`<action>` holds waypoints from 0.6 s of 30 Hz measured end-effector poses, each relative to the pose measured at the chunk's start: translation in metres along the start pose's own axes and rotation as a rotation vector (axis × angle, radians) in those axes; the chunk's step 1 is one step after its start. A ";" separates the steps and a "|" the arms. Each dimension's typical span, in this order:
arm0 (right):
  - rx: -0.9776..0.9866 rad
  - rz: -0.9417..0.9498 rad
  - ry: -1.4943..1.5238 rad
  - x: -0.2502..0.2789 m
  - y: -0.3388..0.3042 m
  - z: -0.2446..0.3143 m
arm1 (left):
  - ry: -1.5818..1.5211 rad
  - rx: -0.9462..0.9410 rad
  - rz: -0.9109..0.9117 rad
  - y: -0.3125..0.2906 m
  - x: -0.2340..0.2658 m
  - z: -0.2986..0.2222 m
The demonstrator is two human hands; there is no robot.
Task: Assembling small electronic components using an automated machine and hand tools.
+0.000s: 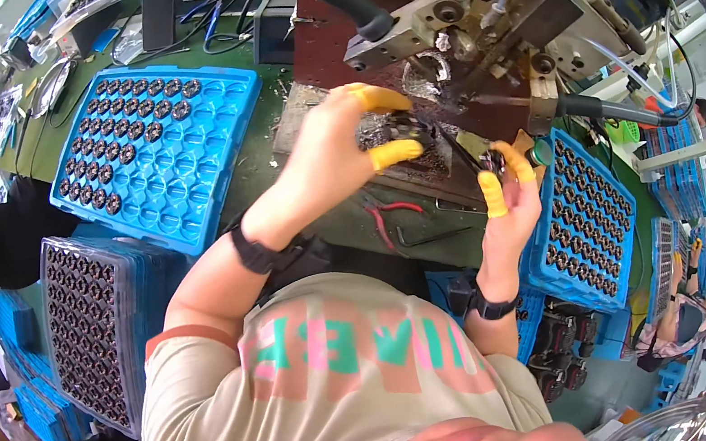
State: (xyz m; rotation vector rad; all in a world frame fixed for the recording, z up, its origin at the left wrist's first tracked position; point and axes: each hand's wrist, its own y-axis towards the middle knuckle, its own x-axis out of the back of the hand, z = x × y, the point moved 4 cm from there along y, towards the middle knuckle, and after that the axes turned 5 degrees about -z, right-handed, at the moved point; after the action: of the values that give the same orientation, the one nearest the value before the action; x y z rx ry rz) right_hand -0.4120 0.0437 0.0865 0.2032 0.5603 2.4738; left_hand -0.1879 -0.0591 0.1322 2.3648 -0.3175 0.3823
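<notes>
My left hand [333,146], with yellow finger cots on thumb and finger, is curled round a small dark round part [403,128] at the work spot of the machine [471,29]. Whether that part sits on a holder is hidden. My right hand [510,201], also in yellow finger cots, pinches another small dark ring-shaped part [492,163] just right of the work spot. Below my hands, red-handled pliers [389,215] and a black hex key [433,237] lie on the green bench.
A blue tray [248,99] partly filled with ring-shaped parts lies at left; another blue tray [627,207] full of them stands at right. Stacked clear trays [56,310] sit at lower left. Black machine handles [348,7] jut out above my hands. Other people work on both sides.
</notes>
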 end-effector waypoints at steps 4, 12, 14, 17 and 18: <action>-0.014 -0.075 -0.054 0.032 -0.020 -0.004 | -0.064 0.047 0.011 0.006 -0.029 0.009; -0.036 -0.106 -0.088 0.045 -0.025 -0.022 | -0.155 0.203 0.192 0.019 -0.031 0.011; -0.020 -0.101 -0.108 0.042 -0.025 -0.020 | -0.153 0.210 0.190 0.017 -0.032 0.010; 0.005 -0.085 -0.180 0.040 -0.026 -0.017 | -0.125 0.189 0.138 0.007 -0.041 0.015; 0.004 -0.083 -0.176 0.040 -0.026 -0.016 | -0.103 0.169 0.091 0.004 -0.042 0.013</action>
State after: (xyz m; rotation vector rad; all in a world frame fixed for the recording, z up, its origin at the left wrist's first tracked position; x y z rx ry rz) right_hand -0.4355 0.0803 0.0613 0.3876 0.4883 2.3456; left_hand -0.2257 -0.0658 0.1104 2.5467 -0.4587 0.3425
